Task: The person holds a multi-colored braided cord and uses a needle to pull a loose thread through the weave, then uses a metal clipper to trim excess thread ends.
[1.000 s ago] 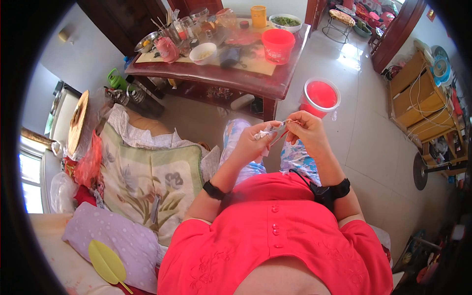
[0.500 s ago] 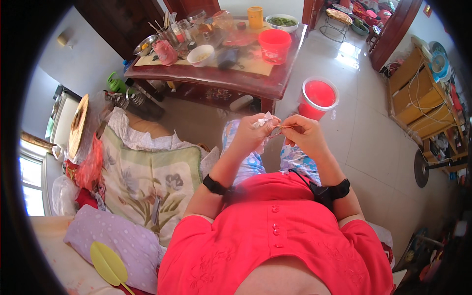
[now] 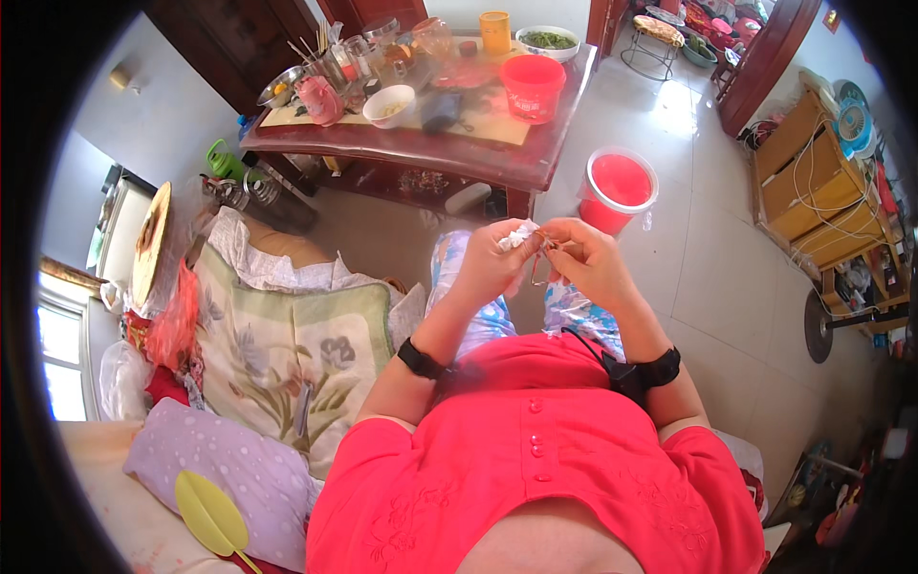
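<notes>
maroon table stands on pale tiles; left hand clutches tissue, right hand pinches thin frame

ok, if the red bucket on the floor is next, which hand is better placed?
Right, probably. The right hand looks nearer the floor bucket; the left hand is farther across, holding a crumpled white wad. Neither is free: the right grips a thin item, too small to identify.

2 hands, 2 blk armbands
</notes>
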Motion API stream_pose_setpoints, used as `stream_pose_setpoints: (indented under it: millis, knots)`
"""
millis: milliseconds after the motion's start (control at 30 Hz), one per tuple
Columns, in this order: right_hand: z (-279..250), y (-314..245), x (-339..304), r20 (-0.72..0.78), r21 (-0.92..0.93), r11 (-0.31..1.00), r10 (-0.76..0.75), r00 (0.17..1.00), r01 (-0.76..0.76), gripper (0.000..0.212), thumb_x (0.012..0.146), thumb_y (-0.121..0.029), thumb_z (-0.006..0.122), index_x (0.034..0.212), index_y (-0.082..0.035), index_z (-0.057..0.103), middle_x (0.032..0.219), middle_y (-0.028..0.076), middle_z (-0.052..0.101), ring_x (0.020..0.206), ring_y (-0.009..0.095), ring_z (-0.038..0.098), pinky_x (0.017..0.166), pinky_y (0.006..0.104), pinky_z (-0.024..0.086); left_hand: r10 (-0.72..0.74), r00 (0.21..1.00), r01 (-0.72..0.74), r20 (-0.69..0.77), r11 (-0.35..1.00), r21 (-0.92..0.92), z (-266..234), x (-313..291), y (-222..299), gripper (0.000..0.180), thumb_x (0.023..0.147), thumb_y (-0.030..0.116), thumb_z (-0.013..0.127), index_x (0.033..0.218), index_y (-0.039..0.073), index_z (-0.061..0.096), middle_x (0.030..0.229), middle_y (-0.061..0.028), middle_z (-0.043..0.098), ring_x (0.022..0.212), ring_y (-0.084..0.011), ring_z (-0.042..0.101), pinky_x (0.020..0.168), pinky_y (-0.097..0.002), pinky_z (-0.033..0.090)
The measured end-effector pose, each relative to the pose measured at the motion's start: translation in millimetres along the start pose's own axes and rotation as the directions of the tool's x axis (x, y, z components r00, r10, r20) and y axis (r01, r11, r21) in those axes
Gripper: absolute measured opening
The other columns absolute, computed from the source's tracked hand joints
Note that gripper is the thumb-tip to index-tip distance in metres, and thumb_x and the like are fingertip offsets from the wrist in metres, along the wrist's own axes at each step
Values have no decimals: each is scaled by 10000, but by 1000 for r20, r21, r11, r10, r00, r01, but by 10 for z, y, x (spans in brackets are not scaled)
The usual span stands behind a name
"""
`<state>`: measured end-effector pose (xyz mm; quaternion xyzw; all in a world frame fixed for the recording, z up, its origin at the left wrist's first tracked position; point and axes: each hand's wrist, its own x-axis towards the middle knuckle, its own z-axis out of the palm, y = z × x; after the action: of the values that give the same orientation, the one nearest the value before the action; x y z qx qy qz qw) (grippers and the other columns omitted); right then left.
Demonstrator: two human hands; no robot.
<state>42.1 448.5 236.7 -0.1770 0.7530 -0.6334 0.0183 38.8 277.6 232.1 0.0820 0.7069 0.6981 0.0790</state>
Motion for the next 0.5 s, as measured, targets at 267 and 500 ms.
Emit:
stream_pose_setpoints:
  millis: [267,500]
  knots:
    - [-98,247,36,-125,-295,954,15,992,-51,124,763,1,576,880,3,618,745,90,600,613,154,561,550,271,423,12,997,-27,-75,980,-197,-44,25,-91,126,906,182,560,859,66,579,622,20,517,466,-47,459,396,-198,346]
    - [-129,194,61,-364,-350,936,-102,926,-35,91,763,0,538,841,8,586,720,148,590,687,233,608,620,320,460,-142,989,135,31,821,-555,-78,-20,-36,167,912,229,537,908,63,557,658,1,529,450,-65,443,397,-206,365]
